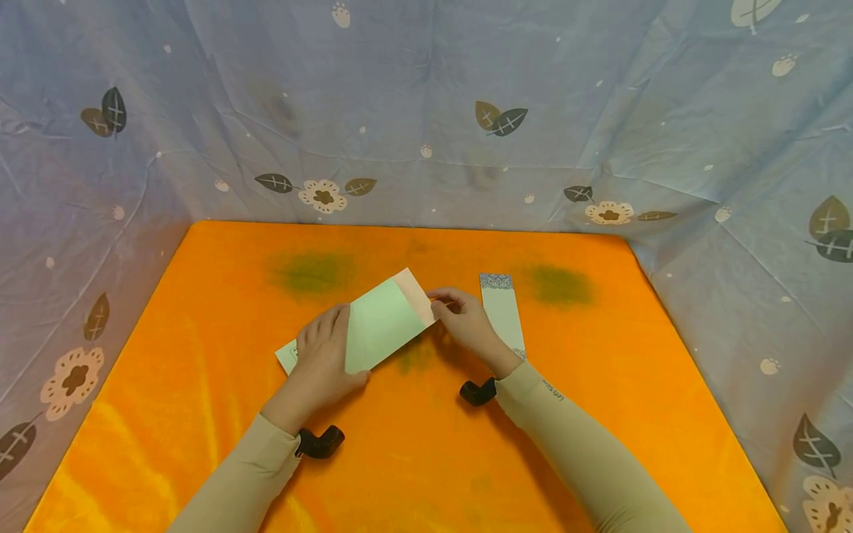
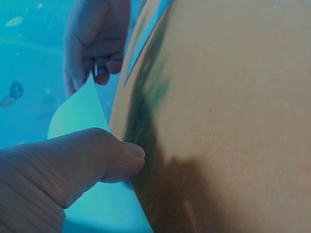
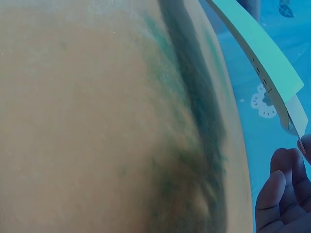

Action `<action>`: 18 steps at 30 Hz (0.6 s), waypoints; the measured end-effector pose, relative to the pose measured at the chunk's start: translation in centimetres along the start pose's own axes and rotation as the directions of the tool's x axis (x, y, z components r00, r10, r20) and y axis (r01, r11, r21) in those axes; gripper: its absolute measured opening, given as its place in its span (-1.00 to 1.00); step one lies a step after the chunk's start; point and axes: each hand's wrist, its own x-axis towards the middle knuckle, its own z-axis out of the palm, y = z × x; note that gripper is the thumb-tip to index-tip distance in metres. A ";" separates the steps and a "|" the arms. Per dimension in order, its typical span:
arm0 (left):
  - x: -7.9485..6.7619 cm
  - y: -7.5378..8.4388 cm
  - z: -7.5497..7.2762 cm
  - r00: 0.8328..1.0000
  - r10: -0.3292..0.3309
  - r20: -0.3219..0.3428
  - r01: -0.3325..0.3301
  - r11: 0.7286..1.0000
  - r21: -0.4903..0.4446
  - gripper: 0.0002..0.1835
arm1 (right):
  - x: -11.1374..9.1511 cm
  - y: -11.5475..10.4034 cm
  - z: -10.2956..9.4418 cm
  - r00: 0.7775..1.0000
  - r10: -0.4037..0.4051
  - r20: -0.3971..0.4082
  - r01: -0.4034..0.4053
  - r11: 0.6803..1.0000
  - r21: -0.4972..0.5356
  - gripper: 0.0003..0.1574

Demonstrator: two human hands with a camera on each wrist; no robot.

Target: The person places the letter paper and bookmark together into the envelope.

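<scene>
A pale green envelope (image 1: 383,326) with a pinkish flap (image 1: 415,297) at its right end is held tilted above the orange cloth. My left hand (image 1: 326,363) grips its left part, the thumb (image 2: 121,160) lying along the near edge. At the other end my right hand (image 1: 466,318) pinches the corner of the flap between thumb and fingertips. The right wrist view shows the envelope (image 3: 267,53) slightly bowed, its paler flap reaching down to the right fingertips (image 3: 305,145). Some small print at the envelope's left end is partly covered by my left hand.
To the right of my right hand lies a white paper strip (image 1: 503,314) with blue patterned ends, partly hidden by the wrist. Orange cloth (image 1: 413,459) covers the table. Blue-grey curtains (image 1: 426,111) with flowers and leaves hang behind and at both sides.
</scene>
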 end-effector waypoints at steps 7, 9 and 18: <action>0.0 0.1 -0.1 1.000 -0.007 0.006 0.007 1.000 0.000 0.22 | -0.2 -0.2 0.1 0.999 0.014 0.033 -0.015 1.000 0.017 -0.66; 0.0 0.1 0.0 1.000 -0.009 0.008 0.009 1.000 -0.001 0.22 | -0.2 -0.3 0.1 0.999 0.022 0.042 -0.023 1.000 0.018 -0.66; 0.0 0.2 0.0 1.000 0.000 0.007 0.000 1.000 -0.007 0.22 | -0.1 0.1 0.4 0.997 0.010 0.071 -0.011 1.000 0.013 -0.66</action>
